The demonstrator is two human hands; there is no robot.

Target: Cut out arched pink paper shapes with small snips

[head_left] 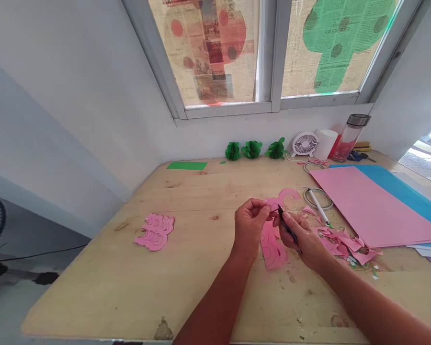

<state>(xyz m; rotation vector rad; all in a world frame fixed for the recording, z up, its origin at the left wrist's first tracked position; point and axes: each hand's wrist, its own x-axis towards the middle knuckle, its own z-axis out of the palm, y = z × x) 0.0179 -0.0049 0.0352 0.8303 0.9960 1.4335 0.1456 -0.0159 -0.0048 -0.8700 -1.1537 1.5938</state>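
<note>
- The left hand [249, 223] is working just right of the frame's centre, its thumb and fingertips pinching a piece of pink paper [273, 205].
- The right hand [303, 235] is working beside it, fingers wrapping around dark scissors [290, 230]; the tip is pointing up against the pink paper.
- A pink curl [289, 192] is arching just above the hands; whether it is joining the pinched piece, I cannot tell.
- A larger pink piece [275, 254] is lying below the hands on the table [201, 287].
- Pink scraps [345, 242] are scattering right of the hands, lower right of the frame, with a white pen [319, 207] lying above them, crossing a coil [322, 205].
- Scalloped pink cut-outs [154, 232] are sitting in a group, left of centre.
- Pink sheets [377, 206] are overlapping blue sheets [384, 173] at the right.
- Three green ornaments [252, 149] are standing along the wall, upper middle, with a small fan [304, 143] and a bottle [350, 139] standing to their right.
</note>
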